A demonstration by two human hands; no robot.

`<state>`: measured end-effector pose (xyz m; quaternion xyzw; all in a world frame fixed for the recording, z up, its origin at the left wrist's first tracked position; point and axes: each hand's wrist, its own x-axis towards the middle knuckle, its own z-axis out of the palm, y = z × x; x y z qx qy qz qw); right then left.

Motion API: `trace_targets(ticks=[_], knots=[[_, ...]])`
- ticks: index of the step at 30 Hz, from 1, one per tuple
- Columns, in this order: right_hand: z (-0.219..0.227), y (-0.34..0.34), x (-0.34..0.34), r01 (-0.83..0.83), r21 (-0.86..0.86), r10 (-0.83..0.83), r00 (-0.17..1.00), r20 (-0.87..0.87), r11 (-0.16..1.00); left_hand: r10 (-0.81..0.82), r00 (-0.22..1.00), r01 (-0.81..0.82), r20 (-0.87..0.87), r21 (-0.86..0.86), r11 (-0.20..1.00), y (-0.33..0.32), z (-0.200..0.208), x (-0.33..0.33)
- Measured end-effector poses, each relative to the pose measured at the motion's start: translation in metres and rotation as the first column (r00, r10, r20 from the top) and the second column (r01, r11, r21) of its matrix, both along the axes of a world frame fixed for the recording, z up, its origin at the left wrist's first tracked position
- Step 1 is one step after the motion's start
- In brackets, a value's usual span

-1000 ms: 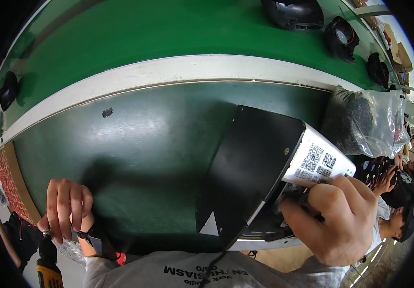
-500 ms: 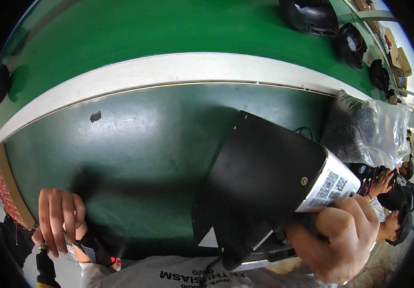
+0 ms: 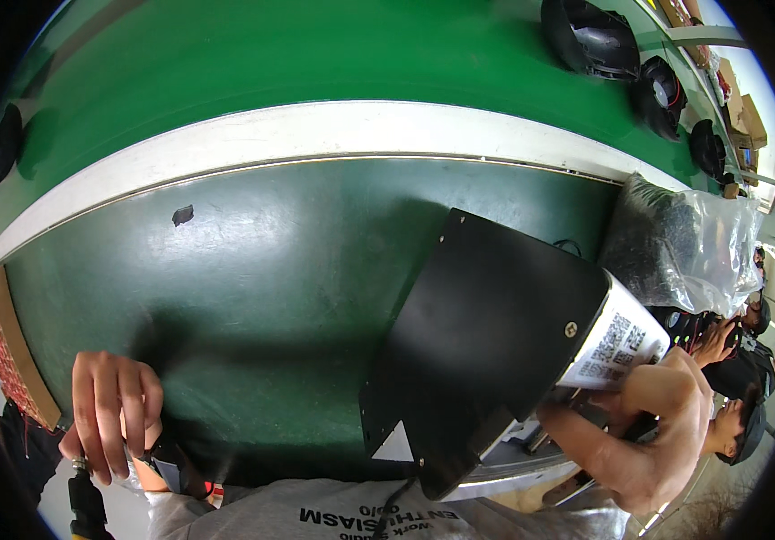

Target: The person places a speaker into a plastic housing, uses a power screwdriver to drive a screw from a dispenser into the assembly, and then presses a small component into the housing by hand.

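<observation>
Left grip (image 3: pixel 117 403) pinching driver (image 3: pixel 88 504), right grip (image 3: pixel 660 441) unclear at black box (image 3: pixel 486 324) edge, open bench (image 3: pixel 297 288) between

- Here's the dark green table (image 3: pixel 279 270), filling the near side of the white rail (image 3: pixel 342 126)!
- Near that rail, left of its middle, lies a small black scrap (image 3: pixel 182 215).
- By the rail's right end sits a clear bag (image 3: pixel 720 256) of dark bits.
- Beyond the rail, a bright green surface (image 3: pixel 315 54) carries three black shells (image 3: pixel 590 43) rightward, one dark piece (image 3: pixel 4 148) far left.

Glossy dark green workbench (image 3: pixel 270 279), white rail (image 3: pixel 360 130), bright green surface (image 3: pixel 315 58) beyond
</observation>
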<state>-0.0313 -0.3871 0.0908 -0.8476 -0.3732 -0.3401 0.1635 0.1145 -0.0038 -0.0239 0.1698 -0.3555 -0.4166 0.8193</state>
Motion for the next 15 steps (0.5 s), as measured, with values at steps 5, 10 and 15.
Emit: trace_targets(ticks=[5,10,15], knots=[[0.042,0.015,-0.023,0.388,-0.400,-0.551,0.678,-0.486,0.830,-0.043,0.998,0.044,0.038,-0.040,0.998,0.001,-0.001,0.004],[0.059,-0.003,-0.041,0.525,-0.291,-0.576,0.531,-0.622,0.799,-0.058,0.996,0.060,0.071,-0.027,0.998,-0.002,0.000,0.008],[0.038,-0.040,-0.098,0.739,0.414,-0.452,0.661,-0.598,0.532,-0.077,0.990,0.082,0.120,-0.031,0.996,-0.008,0.002,0.007]])
